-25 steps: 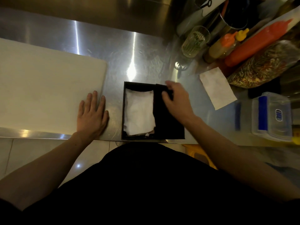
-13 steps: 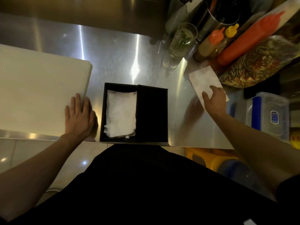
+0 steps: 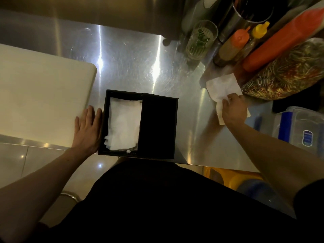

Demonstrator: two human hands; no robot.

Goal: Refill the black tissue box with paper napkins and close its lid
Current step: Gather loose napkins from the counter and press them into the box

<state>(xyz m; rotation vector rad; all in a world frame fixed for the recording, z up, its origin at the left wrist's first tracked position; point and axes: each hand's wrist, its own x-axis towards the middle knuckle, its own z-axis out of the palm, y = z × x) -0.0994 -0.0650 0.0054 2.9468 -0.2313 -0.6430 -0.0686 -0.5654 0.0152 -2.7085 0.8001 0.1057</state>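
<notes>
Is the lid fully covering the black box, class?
No, the lid covers only the right part of the black box, and white napkins show in the open left part.

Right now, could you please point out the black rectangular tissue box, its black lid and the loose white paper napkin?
Black rectangular tissue box (image 3: 122, 94): head view, far wall.
Black lid (image 3: 158, 127): head view, centre of its top.
Loose white paper napkin (image 3: 221, 85): head view, its far half.

Scratched glossy steel counter; paper napkins
</notes>
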